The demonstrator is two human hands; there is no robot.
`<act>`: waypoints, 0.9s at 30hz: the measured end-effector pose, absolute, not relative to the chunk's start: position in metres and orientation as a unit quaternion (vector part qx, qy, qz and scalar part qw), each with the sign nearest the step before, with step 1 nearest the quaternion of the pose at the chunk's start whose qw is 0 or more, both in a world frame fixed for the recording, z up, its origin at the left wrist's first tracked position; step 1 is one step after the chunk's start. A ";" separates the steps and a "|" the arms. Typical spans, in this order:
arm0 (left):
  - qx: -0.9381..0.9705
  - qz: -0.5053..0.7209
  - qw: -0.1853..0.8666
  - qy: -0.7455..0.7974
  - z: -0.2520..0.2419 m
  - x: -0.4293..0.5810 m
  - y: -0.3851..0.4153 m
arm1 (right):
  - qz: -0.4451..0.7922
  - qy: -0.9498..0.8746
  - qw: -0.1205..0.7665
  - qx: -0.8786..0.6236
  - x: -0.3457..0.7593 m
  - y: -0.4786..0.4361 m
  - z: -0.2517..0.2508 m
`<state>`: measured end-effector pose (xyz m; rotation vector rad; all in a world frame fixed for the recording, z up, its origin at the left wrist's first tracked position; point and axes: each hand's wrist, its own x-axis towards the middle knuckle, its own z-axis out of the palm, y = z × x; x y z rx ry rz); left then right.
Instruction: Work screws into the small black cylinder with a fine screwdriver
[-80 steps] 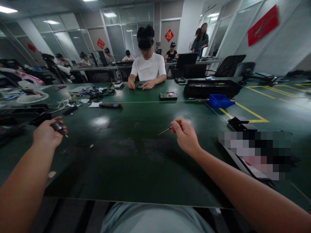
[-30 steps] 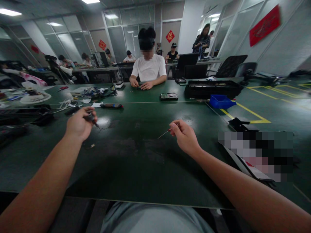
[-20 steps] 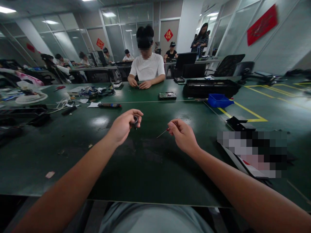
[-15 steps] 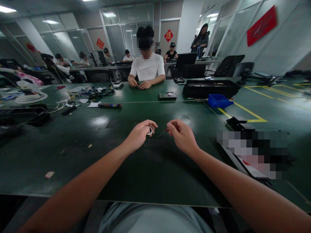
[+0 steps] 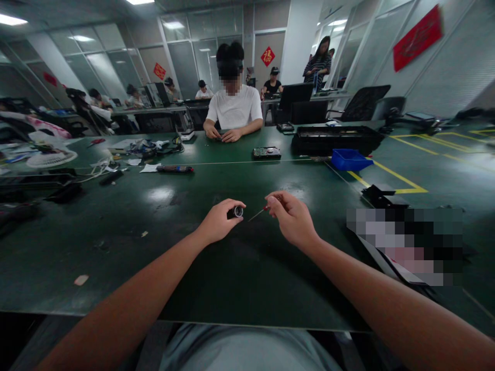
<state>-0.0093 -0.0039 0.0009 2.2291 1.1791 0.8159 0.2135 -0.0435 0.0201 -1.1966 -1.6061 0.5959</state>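
The left hand [image 5: 219, 224] grasped a small dark cylinder [image 5: 237, 211] between thumb and fingers, its pale-rimmed end turned toward the right hand [image 5: 292, 215], which pinched a thin screwdriver [image 5: 260, 213] close to its red part. Both things were above the green table [image 5: 247, 288], the screwdriver's tip near the cylinder but apart from it. Handling them well seemed to call for a firm left grip that kept the rim uncovered, a steady right wrist, and a tip well clear of the left thumb; whatever lay inside the rim was too small to make out.
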 end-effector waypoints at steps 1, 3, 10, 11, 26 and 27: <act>0.816 0.309 0.236 0.428 0.001 -0.011 -0.002 | 0.258 -0.656 0.517 -0.485 0.213 -0.043 0.019; 0.814 0.323 0.228 0.425 0.000 -0.012 -0.001 | 0.280 -0.643 0.539 -0.466 0.213 -0.041 0.017; 0.796 0.329 0.243 0.446 0.003 -0.009 -0.004 | 0.296 -0.655 0.513 -0.470 0.211 -0.043 0.017; 0.800 0.328 0.239 0.442 0.003 -0.009 -0.004 | 0.294 -0.655 0.511 -0.473 0.211 -0.043 0.018; 0.818 0.313 0.205 0.437 0.003 -0.011 -0.005 | 0.297 -0.622 0.567 -0.450 0.212 -0.043 0.017; 0.818 0.313 0.205 0.437 0.003 -0.011 -0.005 | 0.298 -0.621 0.571 -0.447 0.212 -0.043 0.017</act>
